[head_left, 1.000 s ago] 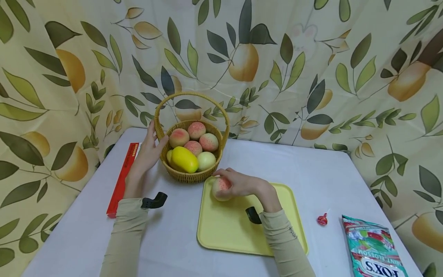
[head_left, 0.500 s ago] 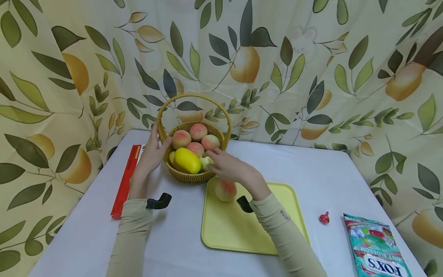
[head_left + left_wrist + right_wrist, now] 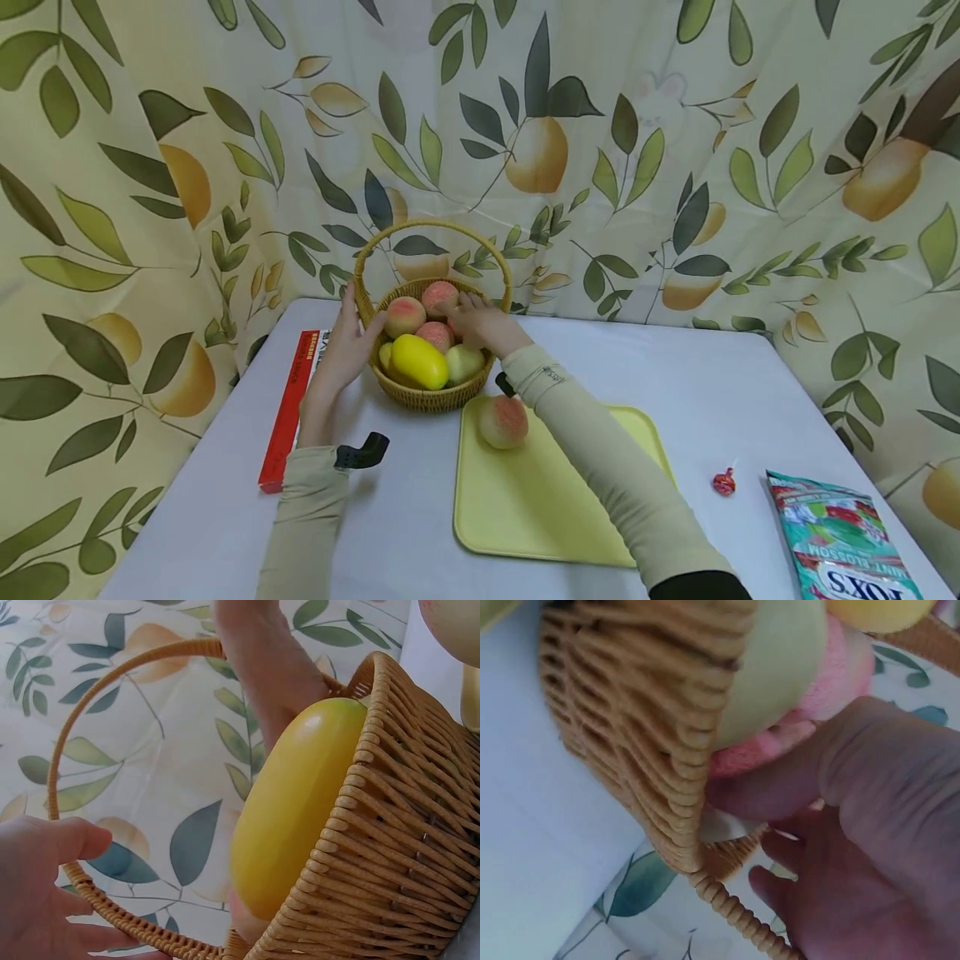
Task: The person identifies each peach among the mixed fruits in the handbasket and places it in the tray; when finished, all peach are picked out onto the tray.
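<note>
Because my left hand (image 3: pixel 346 346) lies relaxed at the handle (image 3: pixel 435 222), the basket (image 3: pixel 431 403) near the back edge of the table (image 3: pixel 600 354) could tip if my right hand (image 3: pixel 483 321), whose grip on the peaches (image 3: pixel 406 317) inside I cannot tell, snags its rim (image 3: pixel 692 772).

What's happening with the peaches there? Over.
Left hand at wicker basket's handle. Right hand among its peaches, grip unclear. One peach on yellow tray. Handle arches above basket.

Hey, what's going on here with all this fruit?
A person is working at a wicker basket of peaches. The left hand is at the handle; the right hand reaches inside, though whether it grips a peach is hard to tell. Another peach lies on the yellow tray.
</note>
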Tool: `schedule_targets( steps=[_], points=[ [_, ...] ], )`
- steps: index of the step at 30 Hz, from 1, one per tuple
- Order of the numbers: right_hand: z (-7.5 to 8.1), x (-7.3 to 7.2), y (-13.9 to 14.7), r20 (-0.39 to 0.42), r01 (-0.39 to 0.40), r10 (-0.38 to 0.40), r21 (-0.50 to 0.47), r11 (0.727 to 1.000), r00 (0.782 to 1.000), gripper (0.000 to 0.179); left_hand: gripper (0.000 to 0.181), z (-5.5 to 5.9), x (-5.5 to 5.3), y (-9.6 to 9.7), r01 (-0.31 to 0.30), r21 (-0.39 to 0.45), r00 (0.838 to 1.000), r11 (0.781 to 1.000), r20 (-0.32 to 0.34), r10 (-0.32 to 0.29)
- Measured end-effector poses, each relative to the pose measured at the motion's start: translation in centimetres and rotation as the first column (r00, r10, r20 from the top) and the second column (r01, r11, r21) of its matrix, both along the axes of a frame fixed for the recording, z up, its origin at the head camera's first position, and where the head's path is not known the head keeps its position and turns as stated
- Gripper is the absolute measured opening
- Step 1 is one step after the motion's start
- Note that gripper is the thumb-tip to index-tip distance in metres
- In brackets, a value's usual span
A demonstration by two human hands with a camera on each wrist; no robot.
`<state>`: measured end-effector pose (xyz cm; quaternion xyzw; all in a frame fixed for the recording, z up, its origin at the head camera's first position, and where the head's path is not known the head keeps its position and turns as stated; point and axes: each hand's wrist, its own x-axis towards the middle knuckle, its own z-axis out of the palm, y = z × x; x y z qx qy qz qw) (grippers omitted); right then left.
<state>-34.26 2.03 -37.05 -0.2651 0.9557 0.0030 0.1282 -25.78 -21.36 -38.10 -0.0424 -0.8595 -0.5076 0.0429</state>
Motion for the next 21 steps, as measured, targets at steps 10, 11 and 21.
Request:
schedule_targets(
  steps=[10, 11, 21],
  points=[
    [-0.3, -1.6, 0.7, -0.083, 0.011, -0.008, 0.033, 0.999, 0.996, 0.051, 0.085, 0.7, -0.1, 1.0, -0.005, -0.021, 1.000, 1.000, -0.028, 0.004],
    [-0.2, -1.4, 0.7, -0.098, 0.011, -0.010, 0.008, 1.000, 0.995, 0.048, 0.085, 0.7, -0.1, 1.1, -0.004, -0.020, 1.000, 1.000, -0.028, 0.003],
    [0.6, 1.0, 0.9, -0.390, -0.154, 0.196, 0.137, 0.979, 0.900, 0.046, 0.087, -0.1, 0.2, 0.4, -0.001, -0.027, 1.000, 1.000, -0.011, 0.001]
  ],
)
